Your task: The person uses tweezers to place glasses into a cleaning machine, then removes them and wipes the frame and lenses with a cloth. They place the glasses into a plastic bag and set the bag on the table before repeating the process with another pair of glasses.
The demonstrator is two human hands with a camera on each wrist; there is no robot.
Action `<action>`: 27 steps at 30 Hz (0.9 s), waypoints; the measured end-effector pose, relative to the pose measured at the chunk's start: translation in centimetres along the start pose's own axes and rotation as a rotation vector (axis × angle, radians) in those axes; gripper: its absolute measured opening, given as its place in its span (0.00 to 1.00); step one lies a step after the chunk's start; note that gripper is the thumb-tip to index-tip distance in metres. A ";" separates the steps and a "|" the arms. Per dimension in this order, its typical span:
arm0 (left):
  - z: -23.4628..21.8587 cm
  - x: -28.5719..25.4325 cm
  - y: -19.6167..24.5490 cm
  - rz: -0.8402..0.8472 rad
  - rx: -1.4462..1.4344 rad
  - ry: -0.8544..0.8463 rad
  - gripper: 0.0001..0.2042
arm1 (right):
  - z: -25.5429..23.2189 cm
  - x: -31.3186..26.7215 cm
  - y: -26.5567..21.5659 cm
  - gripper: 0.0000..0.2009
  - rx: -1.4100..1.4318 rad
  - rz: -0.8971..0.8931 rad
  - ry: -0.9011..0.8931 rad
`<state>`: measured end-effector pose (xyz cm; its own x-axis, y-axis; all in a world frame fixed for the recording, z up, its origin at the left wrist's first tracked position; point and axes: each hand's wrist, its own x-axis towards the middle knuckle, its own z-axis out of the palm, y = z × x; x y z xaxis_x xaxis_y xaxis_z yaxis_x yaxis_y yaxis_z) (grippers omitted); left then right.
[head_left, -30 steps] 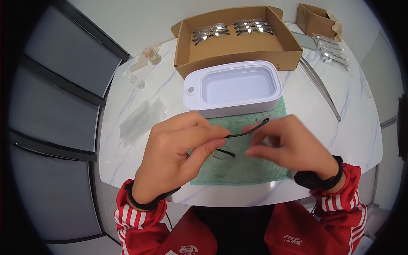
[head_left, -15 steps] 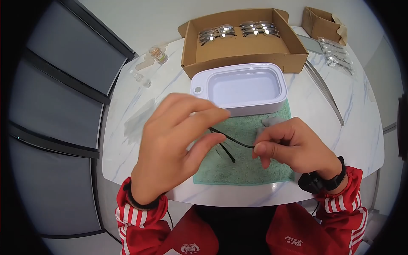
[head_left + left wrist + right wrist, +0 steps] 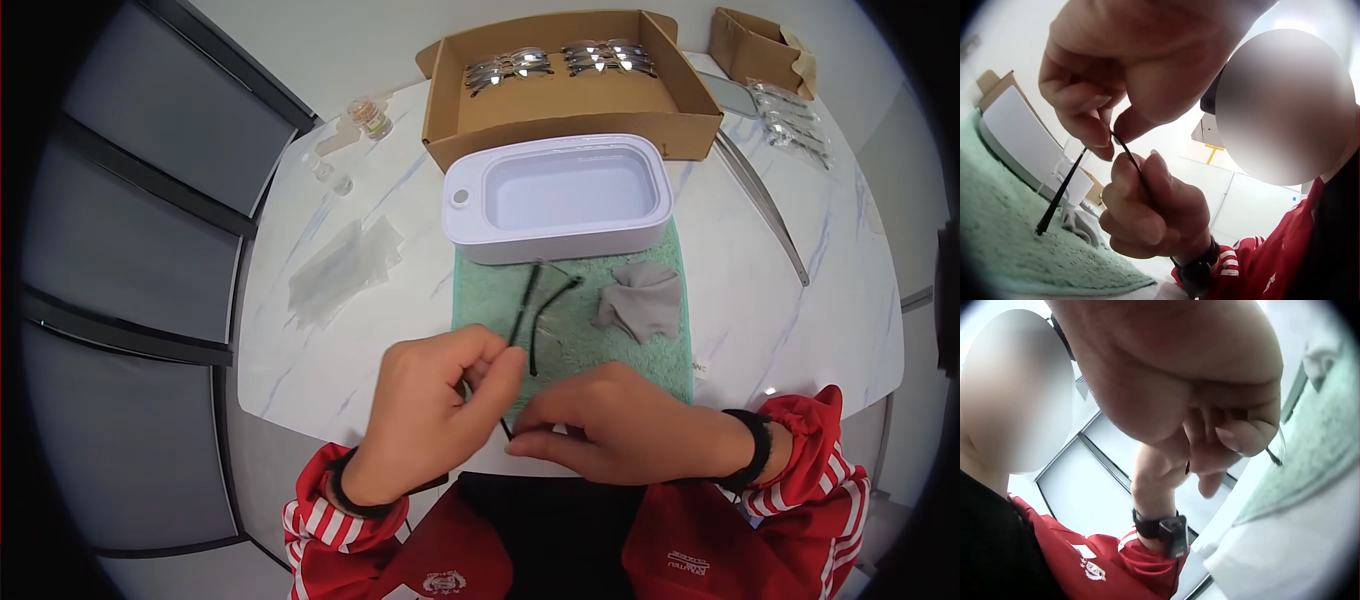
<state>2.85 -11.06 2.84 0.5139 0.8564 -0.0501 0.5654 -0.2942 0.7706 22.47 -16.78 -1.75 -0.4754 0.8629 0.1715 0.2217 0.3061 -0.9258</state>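
A pair of eyeglasses (image 3: 523, 305) with thin black temples is held over the green towel (image 3: 600, 375), its lens end pointing away from me. My left hand (image 3: 450, 400) pinches one temple between thumb and fingers. Close to my body, the fingers of my right hand (image 3: 610, 420) grip the curved end of that same temple. The other temple (image 3: 1060, 194) stands free, as the left wrist view shows. Curled fingers hide part of the gripped temple. On the towel to the right lies a crumpled grey cloth (image 3: 643, 300).
A white tub (image 3: 560, 245) with a round button stands at the towel's far edge. Behind it, a cardboard box (image 3: 570, 135) holds several glasses (image 3: 510, 68). Clear plastic sleeves (image 3: 340, 270) and small jars (image 3: 370, 118) lie left; a metal strip (image 3: 765, 205) and bagged items (image 3: 790, 120) lie right.
The glasses have turned, so the gripped temple's end now points toward my body. My right hand has moved down and left with that end; my left hand has closed on the temple again.
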 end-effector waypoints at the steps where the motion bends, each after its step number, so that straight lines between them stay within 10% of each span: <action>1: -0.2 -0.1 -0.2 -0.001 -0.011 -0.004 0.09 | -0.5 -0.3 -0.2 0.09 -0.003 0.011 -0.002; 5: -2.5 -0.3 0.4 -0.086 -0.102 -0.021 0.09 | -5.7 -1.4 -3.4 0.06 -0.209 0.082 0.036; 15: -1.7 3.3 -0.1 0.388 0.300 -0.084 0.03 | -6.8 -1.2 1.3 0.04 -0.866 0.213 0.212; 27: -0.8 5.9 -2.9 0.346 -0.052 -0.191 0.04 | -8.0 1.5 -1.9 0.05 -0.340 0.271 0.286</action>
<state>3.69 -4.82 0.83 0.7816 0.6150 0.1048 0.3071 -0.5255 0.7935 28.16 -12.90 2.97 -0.1213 0.9901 0.0704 0.5915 0.1291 -0.7959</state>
